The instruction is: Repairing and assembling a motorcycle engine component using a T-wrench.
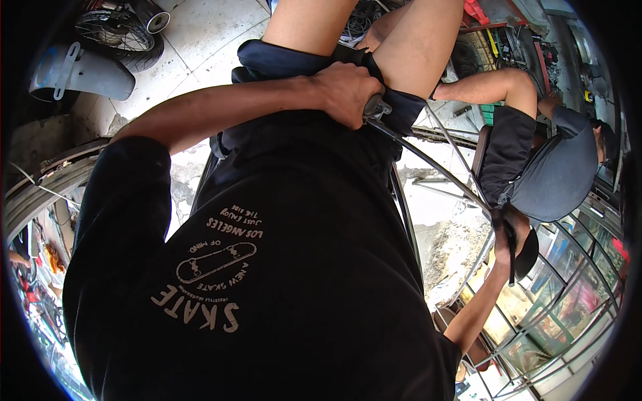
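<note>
Rod, long and thin, dark point(441, 167): one piece, lying aslant from the lap to the right side of the scene, across the gap beside the right thigh. Grey metal fitting point(376, 109) at its left end; dark end piece point(513, 260) at its right, joint between the two not clear.

Left hand point(348, 93): closed, back uppermost, fingers curled about the fitting end, resting over dark shorts point(287, 60). Inner side of the grip hidden.

Right hand point(501, 246): out to the right at arm's length, wrapped about the dark end piece; finger placing partly masked.

Handling, by judgement: rod stiff, probably metal, moderate in weight but awkward for its length; smooth shaft likely to turn or slide in a bare palm; not fragile. Best holds: the fitting and the dark end piece, one hand to each; the slim middle offers less purchase.

Edges: barred rack point(560, 277) on the right, near side, close behind the right hand; co-worker in grey shirt point(555, 174) just beyond on the right, leaving little swing that way. Thighs bound the far side of the left hand. More room lies low, over the broken pale floor point(428, 200) between torso and rack.
</note>
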